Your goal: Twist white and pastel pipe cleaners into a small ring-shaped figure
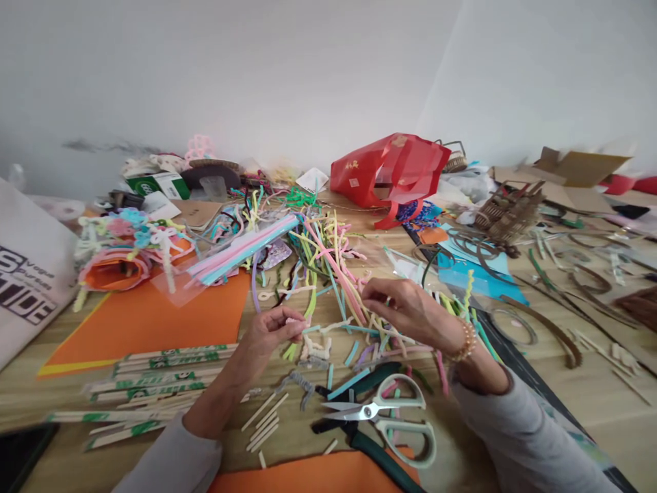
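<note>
My left hand (269, 337) is closed in a pinch on a short pale pink pipe cleaner (298, 321), low over the table. To its right, my right hand (410, 308), with a beaded bracelet at the wrist, has its fingers curled together beside long pink pipe cleaners (345, 277); whatever is between the fingertips is hidden. A tangle of coloured pipe cleaners lies between and behind both hands. Below them rest scissors (370, 411) with white handles, their blades apart, over dark green-handled pliers (380, 457). A bent grey pipe cleaner (300, 385) and a cream one (315, 348) lie near my left hand.
Wrapped chopsticks (169, 370) and orange sheets (205, 318) lie on the left, with a flowered pipe-cleaner piece (138, 239) behind. A red bag (359, 171) lies at the back. Blue sheets (477, 277), a wicker basket (506, 209) and brown strips are on the right.
</note>
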